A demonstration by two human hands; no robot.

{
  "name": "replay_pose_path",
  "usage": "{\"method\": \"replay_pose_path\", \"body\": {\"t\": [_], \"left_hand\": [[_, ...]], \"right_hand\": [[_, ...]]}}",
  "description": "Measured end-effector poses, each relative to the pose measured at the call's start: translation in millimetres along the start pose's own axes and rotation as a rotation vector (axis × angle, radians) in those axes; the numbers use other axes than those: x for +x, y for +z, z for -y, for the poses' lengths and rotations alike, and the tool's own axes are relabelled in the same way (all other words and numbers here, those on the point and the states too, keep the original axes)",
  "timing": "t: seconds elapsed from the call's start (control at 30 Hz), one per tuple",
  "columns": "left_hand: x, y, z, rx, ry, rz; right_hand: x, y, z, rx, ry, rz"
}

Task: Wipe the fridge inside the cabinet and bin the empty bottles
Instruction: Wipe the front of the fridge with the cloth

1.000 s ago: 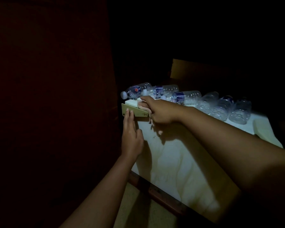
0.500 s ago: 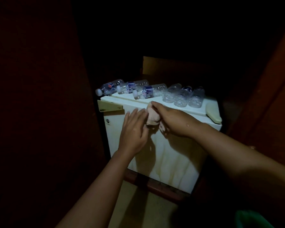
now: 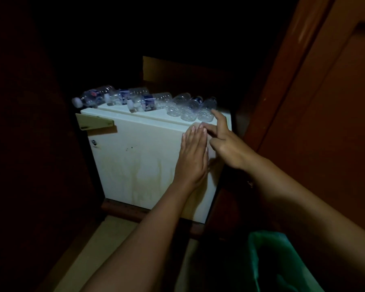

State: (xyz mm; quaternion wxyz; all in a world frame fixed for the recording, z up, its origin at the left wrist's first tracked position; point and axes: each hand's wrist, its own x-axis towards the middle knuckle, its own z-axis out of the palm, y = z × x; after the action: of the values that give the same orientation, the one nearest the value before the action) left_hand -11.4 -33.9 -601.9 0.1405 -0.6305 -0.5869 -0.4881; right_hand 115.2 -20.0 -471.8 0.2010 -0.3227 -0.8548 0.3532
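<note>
Head view
Left hand [image 3: 193, 153]: I am pressing it flat, fingers [image 3: 195, 137] straight, against the upper right of the fridge door.
Right hand [image 3: 227, 143]: I am hovering it just beside the left, fingers released, index finger [image 3: 219, 119] reaching toward the nearest bottle.
Fridge [image 3: 139, 161]: sitting shut and stained inside the cabinet [image 3: 316, 114].
Bottles [image 3: 150, 102]: lying in a row on the fridge top.
Bin [image 3: 282, 262]: green-lined, showing at the lower right.

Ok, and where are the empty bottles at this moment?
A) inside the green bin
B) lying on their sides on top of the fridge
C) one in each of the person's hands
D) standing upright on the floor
B: the bottles lie on their sides in a row along the top of the fridge, and the right hand only points a finger at the end one.
</note>
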Motion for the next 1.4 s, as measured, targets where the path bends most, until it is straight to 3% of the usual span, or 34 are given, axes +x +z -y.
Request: {"method": "replay_pose_path", "body": {"t": [0.07,0.13,0.3,0.4,0.57,0.8,0.93,1.03,1.13,1.4], "left_hand": [[2,12,-3,0.046,-0.03,-0.04],[1,21,-6,0.154,-0.035,-0.082],[3,35,-14,0.376,-0.041,-0.14],[7,40,-21,0.378,-0.037,-0.165],[11,41,-12,0.327,0.039,-0.079],[-30,76,5,0.36,-0.129,-0.124],[3,77,-18,0.29,-0.215,-0.275],[3,84,-13,0.288,-0.178,-0.312],[-41,101,3,0.317,-0.124,-0.236],[-12,100,-13,0.269,-0.273,-0.357]], "right_hand": [[-17,-4,-1,0.059,-0.049,-0.029],[-41,-6,-3,-0.069,-0.173,-0.114],[-90,-25,-37,-0.527,-0.577,-0.645],[-81,-41,-69,-0.741,-0.484,-0.801],[-53,-57,-102,-0.926,-0.288,-0.874],[-32,-53,-117,-0.993,-0.318,-1.021],[-27,-53,-121,-1.008,-0.354,-1.074],[-26,-54,-122,-1.0,-0.363,-1.093],[-27,-49,-121,-0.99,-0.333,-1.104],[-28,-44,-120,-0.934,-0.323,-1.097]]}}
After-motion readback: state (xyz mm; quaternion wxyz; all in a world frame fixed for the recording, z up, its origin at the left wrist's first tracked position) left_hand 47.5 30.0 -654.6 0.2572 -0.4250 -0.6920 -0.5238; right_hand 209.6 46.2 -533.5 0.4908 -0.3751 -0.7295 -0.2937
